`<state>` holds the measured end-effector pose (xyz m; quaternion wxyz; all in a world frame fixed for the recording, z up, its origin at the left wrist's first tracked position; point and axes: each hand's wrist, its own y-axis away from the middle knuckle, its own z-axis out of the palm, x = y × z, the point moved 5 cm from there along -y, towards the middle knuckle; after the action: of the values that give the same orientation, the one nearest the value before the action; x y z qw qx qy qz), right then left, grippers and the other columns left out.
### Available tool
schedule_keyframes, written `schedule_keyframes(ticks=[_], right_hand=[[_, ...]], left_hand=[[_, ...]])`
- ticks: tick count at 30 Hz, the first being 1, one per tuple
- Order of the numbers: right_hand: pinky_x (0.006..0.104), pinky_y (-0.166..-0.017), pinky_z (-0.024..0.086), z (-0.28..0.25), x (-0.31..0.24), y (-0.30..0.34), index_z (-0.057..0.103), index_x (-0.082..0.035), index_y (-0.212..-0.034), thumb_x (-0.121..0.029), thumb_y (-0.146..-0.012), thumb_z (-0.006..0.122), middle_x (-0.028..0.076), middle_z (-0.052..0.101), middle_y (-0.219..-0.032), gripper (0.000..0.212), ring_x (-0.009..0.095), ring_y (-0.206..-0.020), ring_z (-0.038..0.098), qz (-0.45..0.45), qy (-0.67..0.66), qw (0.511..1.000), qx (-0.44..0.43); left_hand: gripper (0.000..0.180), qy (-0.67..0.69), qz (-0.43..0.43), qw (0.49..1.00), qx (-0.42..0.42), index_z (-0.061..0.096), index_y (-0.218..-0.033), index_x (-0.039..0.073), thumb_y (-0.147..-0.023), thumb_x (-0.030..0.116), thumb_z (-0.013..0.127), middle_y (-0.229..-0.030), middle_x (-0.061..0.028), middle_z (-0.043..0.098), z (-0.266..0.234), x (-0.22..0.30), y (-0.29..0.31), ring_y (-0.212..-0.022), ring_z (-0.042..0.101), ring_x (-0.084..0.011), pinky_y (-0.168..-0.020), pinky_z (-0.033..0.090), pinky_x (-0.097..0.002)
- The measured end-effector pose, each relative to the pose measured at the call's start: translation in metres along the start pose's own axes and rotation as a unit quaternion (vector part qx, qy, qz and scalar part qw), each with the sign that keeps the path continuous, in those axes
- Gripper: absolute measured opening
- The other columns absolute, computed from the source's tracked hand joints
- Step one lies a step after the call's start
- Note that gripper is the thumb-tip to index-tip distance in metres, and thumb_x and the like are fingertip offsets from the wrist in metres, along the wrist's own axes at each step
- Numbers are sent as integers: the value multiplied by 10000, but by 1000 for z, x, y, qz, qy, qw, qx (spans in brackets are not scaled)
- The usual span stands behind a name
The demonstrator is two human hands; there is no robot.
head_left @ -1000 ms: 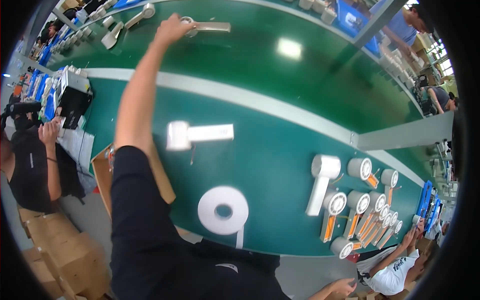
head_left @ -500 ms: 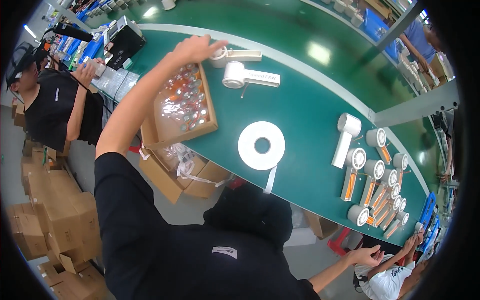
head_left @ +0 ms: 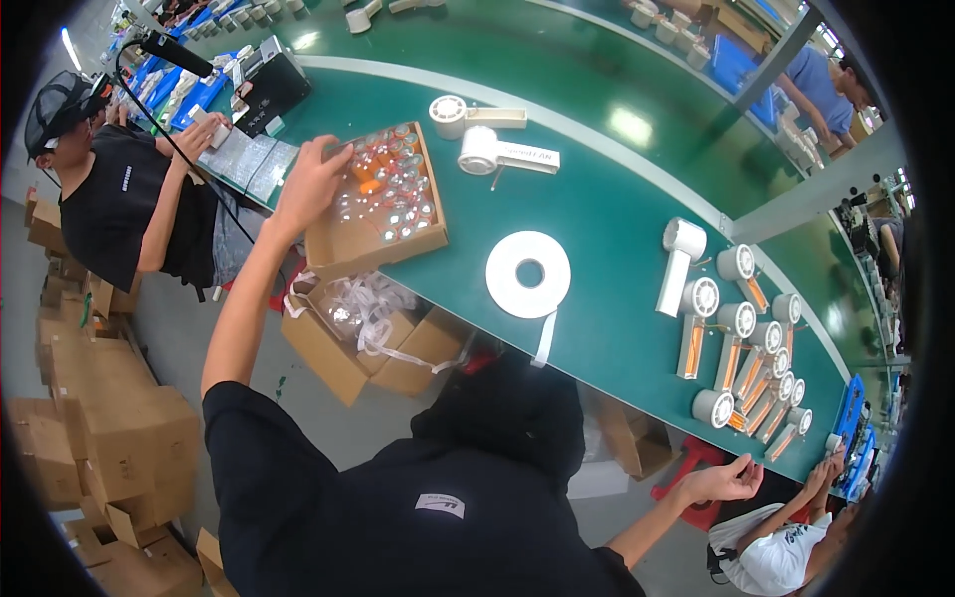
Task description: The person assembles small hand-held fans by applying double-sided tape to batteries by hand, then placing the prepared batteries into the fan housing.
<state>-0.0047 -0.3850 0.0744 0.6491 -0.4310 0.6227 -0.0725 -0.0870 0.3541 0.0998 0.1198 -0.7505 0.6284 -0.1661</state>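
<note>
Left hand (head_left: 313,181), in the head view, bent its fingers over the cardboard tray's (head_left: 383,256) left side; whether they pinched anything could not be told. Right hand (head_left: 721,482) was half curled near the green table's (head_left: 617,249) edge, its grip unclear. Orange strips showed in several handles among the clustered fans (head_left: 700,296), apparently fitted; 1 open-handled fan (head_left: 448,114) beyond the tray showed none. Many orange-and-silver parts (head_left: 372,186) remained in the tray.
</note>
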Motion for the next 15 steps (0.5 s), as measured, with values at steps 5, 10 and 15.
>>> schedule_keyframes(ticks=[5, 10, 15], right_hand=[[325, -908, 482, 0, -8, 6, 458, 47, -1176, -37, -941, 603, 135, 507, -1159, 288, 221, -1025, 538, 17, -18, 1000, -8], [342, -887, 474, 0, -17, 16, 460, 39, -1183, -50, -943, 603, 143, 540, -1133, 293, 224, -1014, 550, 30, -13, 999, -27], [355, -922, 447, 19, -50, 24, 462, 45, -1175, -48, -945, 580, 148, 548, -1121, 276, 238, -1037, 541, 21, -79, 996, -42]], left_hand=[[255, 3, -14, 998, 59, 648, -1026, 15, -772, 18, 678, -1072, -159, 592, -4, -2, 1, -981, 587, -339, -842, 487, -410], [209, 81, -67, 994, 28, 644, -981, 20, -787, 72, 705, -880, -152, 641, -7, -15, 12, -837, 627, -333, -773, 503, -408], [196, 144, -196, 961, 131, 671, -1002, -2, -830, 67, 732, -837, -79, 676, -67, -15, 35, -731, 635, -125, -681, 516, -258]])
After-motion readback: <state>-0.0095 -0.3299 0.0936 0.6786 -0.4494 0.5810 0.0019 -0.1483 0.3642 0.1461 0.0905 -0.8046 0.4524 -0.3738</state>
